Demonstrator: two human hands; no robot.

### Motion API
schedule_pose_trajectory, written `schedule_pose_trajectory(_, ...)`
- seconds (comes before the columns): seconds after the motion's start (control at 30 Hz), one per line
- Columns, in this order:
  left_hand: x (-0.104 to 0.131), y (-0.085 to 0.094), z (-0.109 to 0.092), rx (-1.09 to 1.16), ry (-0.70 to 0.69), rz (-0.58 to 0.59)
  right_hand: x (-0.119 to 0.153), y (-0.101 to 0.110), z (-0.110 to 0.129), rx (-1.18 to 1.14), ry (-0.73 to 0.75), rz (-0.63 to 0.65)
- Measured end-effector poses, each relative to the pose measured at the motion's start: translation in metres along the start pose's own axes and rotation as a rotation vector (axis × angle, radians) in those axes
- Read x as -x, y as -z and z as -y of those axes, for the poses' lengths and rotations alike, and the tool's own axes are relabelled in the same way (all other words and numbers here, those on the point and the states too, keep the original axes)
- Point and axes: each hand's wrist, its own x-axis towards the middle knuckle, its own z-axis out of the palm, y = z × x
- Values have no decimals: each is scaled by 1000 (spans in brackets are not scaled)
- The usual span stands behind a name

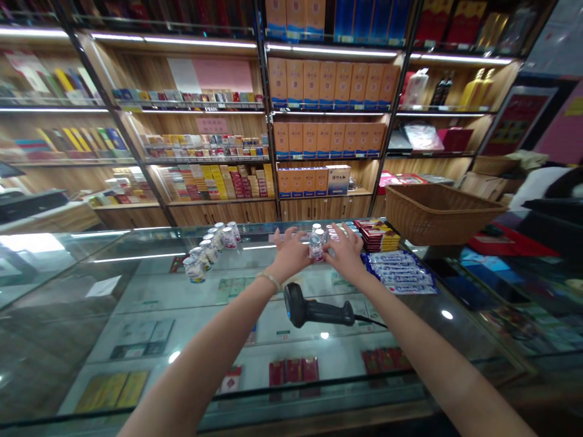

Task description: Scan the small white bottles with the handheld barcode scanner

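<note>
Over the far part of the glass counter, my left hand (pixel 291 250) and my right hand (pixel 345 250) come in from either side of a small drink bottle (pixel 316 250) with a silvery lid. The thumbs and fingers of both press against it, fingers curved. Right behind it stand a couple more such small bottles, partly hidden. A double row of similar small bottles (pixel 210 249) runs off to the left. Below my hands a black barcode scanner (pixel 319 312) lies on the glass, its cable leading right under my right forearm.
Right of my hands lie blue-and-white snack packs (pixel 401 272) and stacked red-and-yellow packs (pixel 377 235). A brown wicker basket (pixel 439 212) stands beyond them. Boxed goods sit inside the glass counter (pixel 182 388). Shelves (pixel 328 112) with orange boxes, cartons and bottles line the wall behind.
</note>
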Motion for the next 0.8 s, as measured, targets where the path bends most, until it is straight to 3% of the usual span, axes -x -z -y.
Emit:
schedule_pose_trajectory(0.27,-16,-28,7,-13,-34,65,4,-21,-9,148,78,-22)
schedule_pose_trajectory(0.5,-20,-37,9,-41,-38,114,9,-36,-12,213,144,-79)
schedule_pose_trajectory(0.8,-22,-42,9,-21,-43,122,11,-29,-9,212,69,-25)
